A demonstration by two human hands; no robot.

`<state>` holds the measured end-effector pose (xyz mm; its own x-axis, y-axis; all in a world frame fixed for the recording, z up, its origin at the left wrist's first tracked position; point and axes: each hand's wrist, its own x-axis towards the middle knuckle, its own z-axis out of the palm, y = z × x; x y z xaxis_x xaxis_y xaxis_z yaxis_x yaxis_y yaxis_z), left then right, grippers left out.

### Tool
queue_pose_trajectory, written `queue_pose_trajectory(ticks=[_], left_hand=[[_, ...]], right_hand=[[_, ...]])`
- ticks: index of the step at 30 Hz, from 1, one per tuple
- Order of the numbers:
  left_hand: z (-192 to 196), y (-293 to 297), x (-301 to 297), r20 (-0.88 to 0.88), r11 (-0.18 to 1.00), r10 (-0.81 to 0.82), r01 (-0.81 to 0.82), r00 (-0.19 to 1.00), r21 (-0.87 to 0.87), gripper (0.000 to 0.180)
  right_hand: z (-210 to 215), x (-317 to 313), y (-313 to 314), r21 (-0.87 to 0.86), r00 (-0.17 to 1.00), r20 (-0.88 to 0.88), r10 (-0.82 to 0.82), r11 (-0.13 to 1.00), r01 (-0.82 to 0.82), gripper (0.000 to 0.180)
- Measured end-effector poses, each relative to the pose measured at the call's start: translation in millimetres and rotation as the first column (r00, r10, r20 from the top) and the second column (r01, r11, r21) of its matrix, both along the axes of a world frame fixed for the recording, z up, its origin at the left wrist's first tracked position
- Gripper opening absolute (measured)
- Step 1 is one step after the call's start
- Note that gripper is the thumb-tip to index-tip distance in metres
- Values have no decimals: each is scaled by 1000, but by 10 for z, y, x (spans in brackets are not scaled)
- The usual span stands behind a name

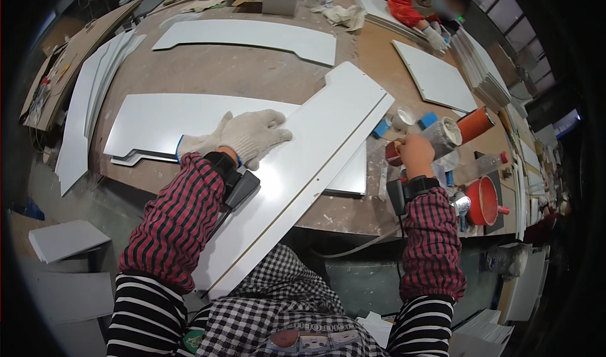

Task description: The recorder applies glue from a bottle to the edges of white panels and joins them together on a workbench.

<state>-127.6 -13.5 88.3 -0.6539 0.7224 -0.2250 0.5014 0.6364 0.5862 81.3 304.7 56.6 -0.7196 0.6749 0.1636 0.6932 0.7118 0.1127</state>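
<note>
My left hand (252, 136), in a cream knit glove, lies on a long white panel (303, 161) with its fingers stretched out over the surface. The panel slants from my lap toward the far right and has a groove along its right edge. Under it rests another white panel (189, 114) with a notched edge. My bare right hand (416, 158) is closed around a small dark-red thing (394, 153), mostly hidden by the fingers. Just beyond that hand are a clear jar (440, 136), an orange-red cylinder (475, 125), a white tub (403, 118) and blue blocks (381, 128).
A red bowl (483, 202) and a red-capped clear bottle (483, 167) stand at the right. Another white panel (252, 36) lies across the far table. Panels are stacked at left (95, 98) and right (483, 66). A co-worker's gloved hand (435, 39) is at the far right.
</note>
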Motion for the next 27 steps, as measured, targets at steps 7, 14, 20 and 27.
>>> queue_pose_trajectory(ticks=[7,14,20,27], left_hand=[[-1,-17,-7,-17,1000,10,-10,1000,-2,55],[22,-31,-6,-4,1000,2,-2,1000,-11,58],[2,-32,-29,7,999,-10,10,1000,-34,60],[-59,-25,-48,15,1000,5,-5,1000,-25,62]], right_hand=[[56,14,-51,-21,999,-34,25,999,-25,23],[380,132,-331,-63,989,-142,43,997,-53,21],[288,269,-1038,-401,865,-456,211,819,-411,15],[173,206,-1802,-426,763,-559,324,677,-600,8]])
